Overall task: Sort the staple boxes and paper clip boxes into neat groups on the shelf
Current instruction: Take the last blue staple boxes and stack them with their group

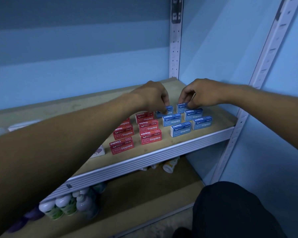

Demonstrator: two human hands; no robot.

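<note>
Several red staple boxes [150, 138] stand in two columns on the wooden shelf [218, 115]. To their right, several blue staple boxes [181, 129] stand in two columns. My left hand [153, 97] pinches the rearmost blue box of the left column [169, 109]. My right hand [201, 96] pinches the rearmost blue box of the right column [181, 107]. Both held boxes sit on the shelf at the back of the blue group. My left forearm hides part of the left red column.
A white box [99, 152] peeks out under my left forearm. Pale boxes [21, 125] lie blurred at the far left of the shelf. White-capped bottles [65, 203] stand on the lower shelf. Perforated metal uprights [175, 48] frame the right corner. My dark-clothed knee [234, 212] is bottom right.
</note>
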